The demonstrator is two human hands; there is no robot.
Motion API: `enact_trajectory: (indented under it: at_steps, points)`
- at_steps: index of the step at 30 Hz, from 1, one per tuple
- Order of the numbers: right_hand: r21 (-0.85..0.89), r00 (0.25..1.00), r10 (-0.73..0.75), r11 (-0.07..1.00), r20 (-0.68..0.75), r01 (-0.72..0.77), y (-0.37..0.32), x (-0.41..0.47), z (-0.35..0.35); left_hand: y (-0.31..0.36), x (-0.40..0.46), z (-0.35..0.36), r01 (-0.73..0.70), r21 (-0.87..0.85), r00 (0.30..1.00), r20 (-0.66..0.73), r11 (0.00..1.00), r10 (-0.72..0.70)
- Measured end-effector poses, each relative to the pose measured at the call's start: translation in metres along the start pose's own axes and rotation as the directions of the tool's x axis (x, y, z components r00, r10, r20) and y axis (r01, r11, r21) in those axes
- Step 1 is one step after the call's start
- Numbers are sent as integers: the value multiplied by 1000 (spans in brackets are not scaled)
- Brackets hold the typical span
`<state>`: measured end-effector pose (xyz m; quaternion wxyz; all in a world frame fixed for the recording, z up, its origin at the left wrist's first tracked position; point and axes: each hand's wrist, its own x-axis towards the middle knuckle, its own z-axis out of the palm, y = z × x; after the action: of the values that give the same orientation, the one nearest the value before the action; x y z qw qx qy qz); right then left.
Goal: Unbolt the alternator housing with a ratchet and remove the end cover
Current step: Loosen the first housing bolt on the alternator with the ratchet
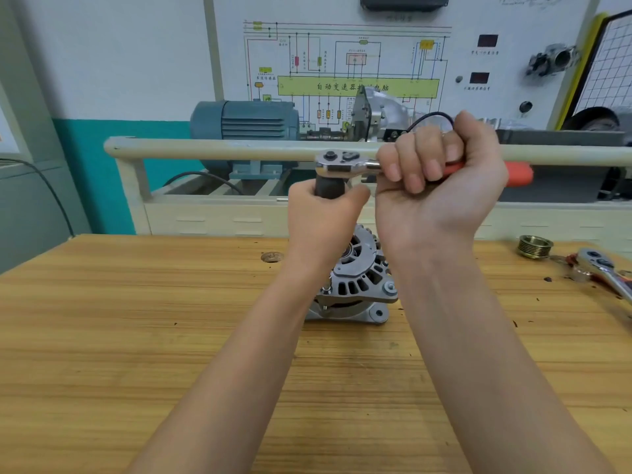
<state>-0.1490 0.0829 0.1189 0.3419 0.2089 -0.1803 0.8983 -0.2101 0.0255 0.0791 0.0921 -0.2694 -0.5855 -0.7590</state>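
Two bare forearms reach out over the wooden counter. At their ends, the right hand is curled tight round the orange handle of a ratchet, held level and well above the counter. Its steel head points left. The left hand wraps a dark socket hanging under that head.

Below the hands and partly hidden by them, the alternator sits on the counter, slotted end cover facing up.

To the right lie a brass-coloured ribbed pulley and, near it, a second ratchet at the frame edge.

A cream rail crosses behind the ratchet. Past it stands a blue-grey motor and a white wiring panel with a yellow-green box printed with Chinese characters, partly blocked; the readable ones are 自动变速器. Smaller captions beside two dark red displays are too blurred to read.
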Motion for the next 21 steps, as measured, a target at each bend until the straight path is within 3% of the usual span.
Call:
enact_trajectory:
  at_steps: [2,4,6,9,12,15,18,21]
  points:
    - [-40,999,-51,998,12,52,5,-5,3,-1,0,0,-14,-9,999,-36,1000,14]
    - [-51,998,-34,998,46,37,4,-4,3,0,1,-4,-13,-2,1000,22,1000,14]
    - [-45,994,57,998,91,-53,-1,3,0,1,4,-13,-20,8,982,187,1000,18]
    - [4,945,264,963,194,-270,-11,15,-7,4,6,-25,-40,32,867,497,999,19]
    - [49,884,371,915,285,-400,-17,21,-12,5,5,-25,-3,35,804,594,999,-19]
    - [82,912,334,929,237,-361,-16,20,-11,4,3,-18,9,37,869,495,999,-26]
    - [66,987,141,987,77,-147,-10,12,-7,-1,3,-7,23,22,977,212,999,-27]
    - [-28,999,-18,999,38,19,1,-3,0,-4,1,1,-1,11,1000,-20,1000,2]
